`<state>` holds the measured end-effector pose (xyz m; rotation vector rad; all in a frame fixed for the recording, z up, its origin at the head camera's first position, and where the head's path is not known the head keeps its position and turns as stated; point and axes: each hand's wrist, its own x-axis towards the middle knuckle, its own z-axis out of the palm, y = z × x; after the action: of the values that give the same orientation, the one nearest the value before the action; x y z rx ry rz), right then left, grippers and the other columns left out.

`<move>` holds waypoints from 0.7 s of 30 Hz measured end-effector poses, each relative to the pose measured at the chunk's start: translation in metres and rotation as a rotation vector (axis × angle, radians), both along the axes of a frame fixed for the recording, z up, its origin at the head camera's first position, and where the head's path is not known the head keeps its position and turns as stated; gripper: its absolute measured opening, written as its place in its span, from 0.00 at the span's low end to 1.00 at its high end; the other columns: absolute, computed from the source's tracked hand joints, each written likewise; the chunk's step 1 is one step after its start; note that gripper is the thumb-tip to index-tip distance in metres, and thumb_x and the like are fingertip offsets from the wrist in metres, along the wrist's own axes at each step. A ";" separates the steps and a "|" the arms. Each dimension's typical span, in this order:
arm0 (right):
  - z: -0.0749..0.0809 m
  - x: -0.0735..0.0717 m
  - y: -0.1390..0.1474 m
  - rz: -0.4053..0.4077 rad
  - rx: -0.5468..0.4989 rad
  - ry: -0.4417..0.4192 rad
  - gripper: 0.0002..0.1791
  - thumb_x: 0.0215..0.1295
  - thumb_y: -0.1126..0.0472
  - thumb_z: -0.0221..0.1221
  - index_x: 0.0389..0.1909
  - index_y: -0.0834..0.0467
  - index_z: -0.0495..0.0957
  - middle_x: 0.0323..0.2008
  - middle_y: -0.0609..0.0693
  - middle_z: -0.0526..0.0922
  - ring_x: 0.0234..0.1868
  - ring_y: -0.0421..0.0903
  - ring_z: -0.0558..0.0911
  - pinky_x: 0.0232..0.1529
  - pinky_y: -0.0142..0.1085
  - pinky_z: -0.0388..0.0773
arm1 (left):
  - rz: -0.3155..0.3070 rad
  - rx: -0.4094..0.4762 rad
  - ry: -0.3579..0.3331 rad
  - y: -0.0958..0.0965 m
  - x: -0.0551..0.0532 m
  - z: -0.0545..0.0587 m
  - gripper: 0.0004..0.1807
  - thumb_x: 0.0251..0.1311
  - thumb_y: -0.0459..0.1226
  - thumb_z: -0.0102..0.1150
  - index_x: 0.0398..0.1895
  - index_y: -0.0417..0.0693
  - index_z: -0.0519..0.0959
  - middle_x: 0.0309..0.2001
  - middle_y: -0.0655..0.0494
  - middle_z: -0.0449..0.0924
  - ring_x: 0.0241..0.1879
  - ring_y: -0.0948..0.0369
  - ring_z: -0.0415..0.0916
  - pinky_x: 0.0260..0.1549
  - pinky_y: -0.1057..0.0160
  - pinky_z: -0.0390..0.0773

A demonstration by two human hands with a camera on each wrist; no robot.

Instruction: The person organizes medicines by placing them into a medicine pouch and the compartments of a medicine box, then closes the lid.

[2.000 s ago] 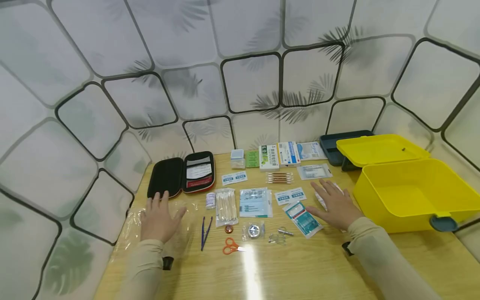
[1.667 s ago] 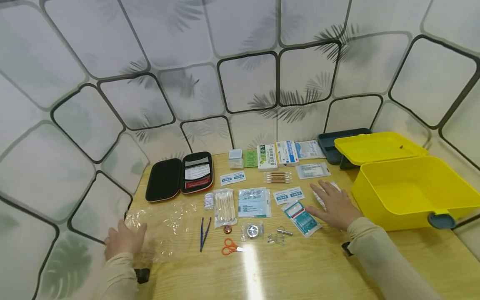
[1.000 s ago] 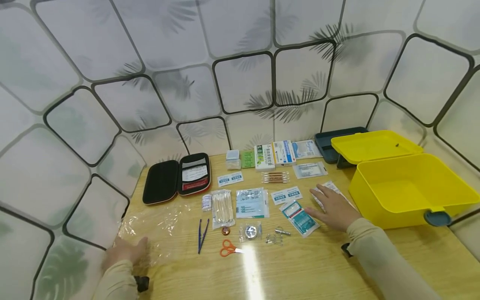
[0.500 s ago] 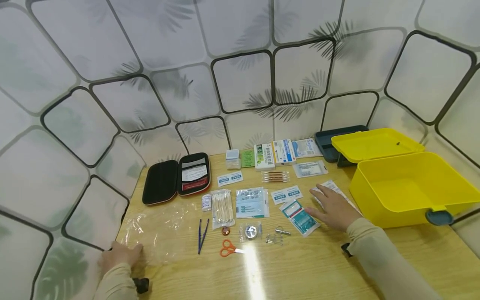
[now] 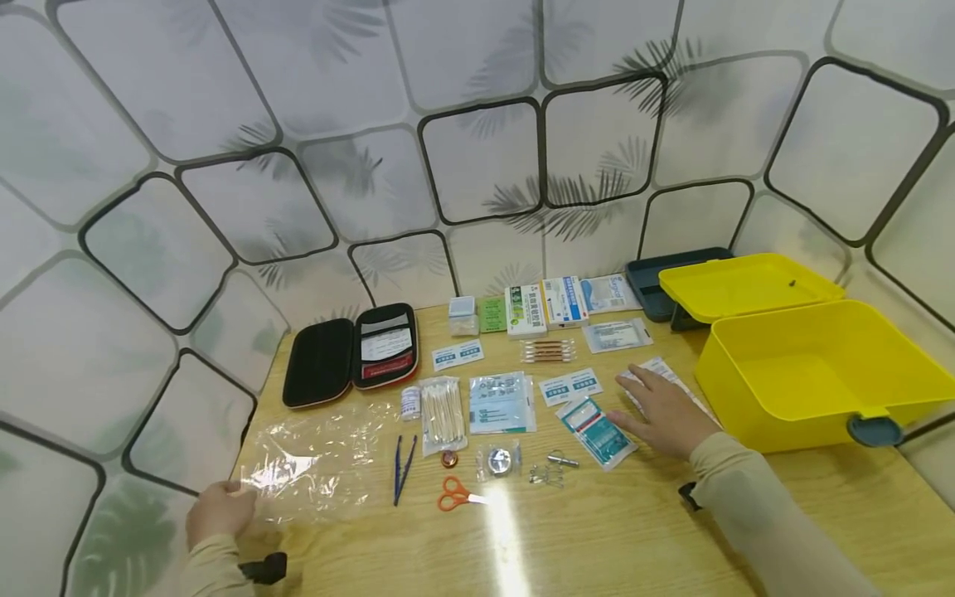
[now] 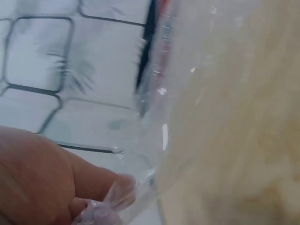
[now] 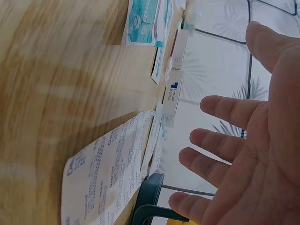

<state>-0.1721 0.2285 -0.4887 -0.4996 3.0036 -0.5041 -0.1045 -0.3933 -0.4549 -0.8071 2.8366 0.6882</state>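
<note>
Clear plastic (image 5: 328, 464) pinched by its edge

It's held at the left of the worktop (image 5: 403, 547) by the left hand (image 5: 220, 512), whose fingertips (image 6: 125, 182) are kinda blurry and partly covered by it. The right hand (image 5: 664, 413) is spread above a white printed packet (image 7: 105, 173), partly blocked in the head view.

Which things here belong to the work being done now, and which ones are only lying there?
Seemingly part of the job:
plastic bag, pinched by the left hand

Apparently just lying there:
white packet, beneath the right hand
scissors
tweezers
yellow box
black case
</note>
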 end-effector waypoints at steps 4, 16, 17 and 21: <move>0.002 0.001 -0.002 0.004 -0.005 0.004 0.46 0.65 0.28 0.42 0.69 0.60 0.63 0.70 0.67 0.56 0.67 0.68 0.60 0.64 0.64 0.56 | -0.040 0.115 0.123 0.007 0.004 0.028 0.22 0.68 0.39 0.45 0.49 0.22 0.70 0.38 0.31 0.79 0.32 0.47 0.80 0.32 0.52 0.80; 0.015 0.004 -0.021 0.031 -0.129 0.002 0.38 0.69 0.37 0.49 0.69 0.60 0.63 0.70 0.64 0.58 0.68 0.66 0.60 0.64 0.62 0.58 | -0.123 0.197 0.442 0.062 0.011 0.117 0.15 0.74 0.41 0.43 0.49 0.36 0.69 0.33 0.55 0.79 0.25 0.68 0.77 0.20 0.67 0.77; 0.017 0.005 -0.025 0.037 -0.153 0.002 0.38 0.69 0.37 0.49 0.69 0.60 0.63 0.69 0.64 0.60 0.68 0.65 0.60 0.64 0.61 0.58 | -0.136 0.198 0.477 0.068 0.010 0.121 0.14 0.73 0.41 0.43 0.48 0.37 0.70 0.33 0.57 0.79 0.26 0.68 0.77 0.21 0.68 0.76; 0.027 0.008 -0.045 0.071 -0.298 -0.006 0.37 0.69 0.37 0.48 0.69 0.58 0.64 0.67 0.59 0.66 0.67 0.60 0.65 0.63 0.57 0.63 | -0.186 0.342 0.645 0.095 0.001 0.132 0.10 0.72 0.38 0.47 0.45 0.39 0.70 0.32 0.56 0.78 0.28 0.64 0.76 0.22 0.70 0.75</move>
<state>-0.1645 0.1830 -0.4614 -0.6171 2.9040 -0.9525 -0.1031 -0.2985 -0.3228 -0.2900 3.1040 1.5847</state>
